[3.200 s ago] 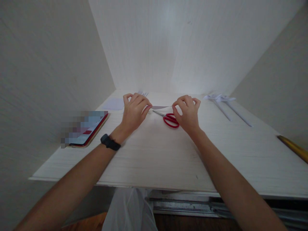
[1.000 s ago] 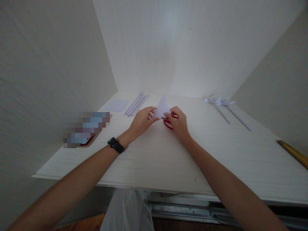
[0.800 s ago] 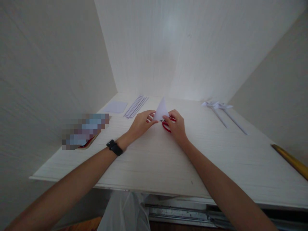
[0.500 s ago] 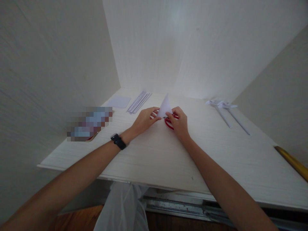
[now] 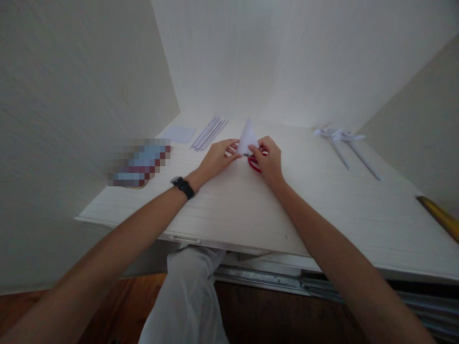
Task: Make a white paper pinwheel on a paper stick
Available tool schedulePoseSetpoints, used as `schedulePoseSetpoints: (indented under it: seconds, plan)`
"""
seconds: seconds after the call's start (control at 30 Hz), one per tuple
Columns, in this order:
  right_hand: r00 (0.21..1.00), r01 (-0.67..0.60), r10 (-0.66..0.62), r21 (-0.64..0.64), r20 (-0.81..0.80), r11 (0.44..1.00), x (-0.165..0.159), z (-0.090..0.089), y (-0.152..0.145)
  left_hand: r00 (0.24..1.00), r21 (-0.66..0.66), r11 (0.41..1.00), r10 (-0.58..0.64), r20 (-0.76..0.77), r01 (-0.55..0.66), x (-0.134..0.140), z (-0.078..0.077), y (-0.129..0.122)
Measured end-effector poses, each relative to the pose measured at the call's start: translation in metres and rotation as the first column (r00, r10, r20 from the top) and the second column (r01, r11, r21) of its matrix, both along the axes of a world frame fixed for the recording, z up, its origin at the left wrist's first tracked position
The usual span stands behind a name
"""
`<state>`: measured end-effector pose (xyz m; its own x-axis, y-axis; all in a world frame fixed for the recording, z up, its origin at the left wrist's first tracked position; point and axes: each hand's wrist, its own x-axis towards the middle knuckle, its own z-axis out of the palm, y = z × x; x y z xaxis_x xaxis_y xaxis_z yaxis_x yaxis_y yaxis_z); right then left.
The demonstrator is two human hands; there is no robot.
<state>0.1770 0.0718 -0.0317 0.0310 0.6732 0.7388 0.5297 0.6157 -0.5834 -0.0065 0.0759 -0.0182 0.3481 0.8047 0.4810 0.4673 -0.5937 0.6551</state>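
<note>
Between my hands a white sheet of paper [image 5: 247, 137], folded to a triangle, stands with its point upward. My left hand [image 5: 220, 155] pinches its left lower corner with thumb and fingers. On the right edge, my right hand [image 5: 268, 157] grips the same paper with thumb and fingertips. A pair of scissors [image 5: 254, 164] with red handles is at my right hand, partly hidden by the fingers; whether the hand holds it or it lies on the table, I cannot tell.
Several thin paper strips [image 5: 210, 134] lie beyond my left hand, beside a flat paper square [image 5: 181, 134]. A blurred-out object [image 5: 141, 165] is at the left. Two paper pinwheel-like pieces with stick handles [image 5: 340, 135] lie at the back right. A yellow object [image 5: 439, 217] sits at the right edge.
The view has tilted downward, so the table and everything on it sit higher in the picture. Both hands keep their hold on the folded paper.
</note>
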Motion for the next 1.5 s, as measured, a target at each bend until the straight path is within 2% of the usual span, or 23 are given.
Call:
schedulePoseSetpoints:
  seconds: [0.43, 0.83, 1.27, 1.5]
  plan:
    - [0.999, -0.006, 0.005, -0.029, -0.049, 1.0, -0.001, -0.003, 0.007, 0.998, 0.013, 1.0, 0.001, -0.057, 0.0, 0.0, 0.002, -0.002]
    - [1.0, -0.025, 0.025, -0.027, 0.002, 0.999, 0.002, -0.006, 0.011, 0.996, -0.002, 1.0, 0.004, -0.087, -0.004, 0.001, 0.0, 0.001]
    - [0.999, -0.004, 0.006, -0.047, 0.037, 0.999, -0.002, 0.003, 0.008, 0.994, -0.03, 0.999, 0.039, -0.097, -0.042, 0.002, 0.004, -0.005]
    - [0.998, 0.034, -0.027, -0.115, 0.061, 0.993, -0.008, 0.014, -0.004, 0.995, -0.015, 1.0, -0.022, -0.1, 0.02, -0.001, 0.0, 0.002]
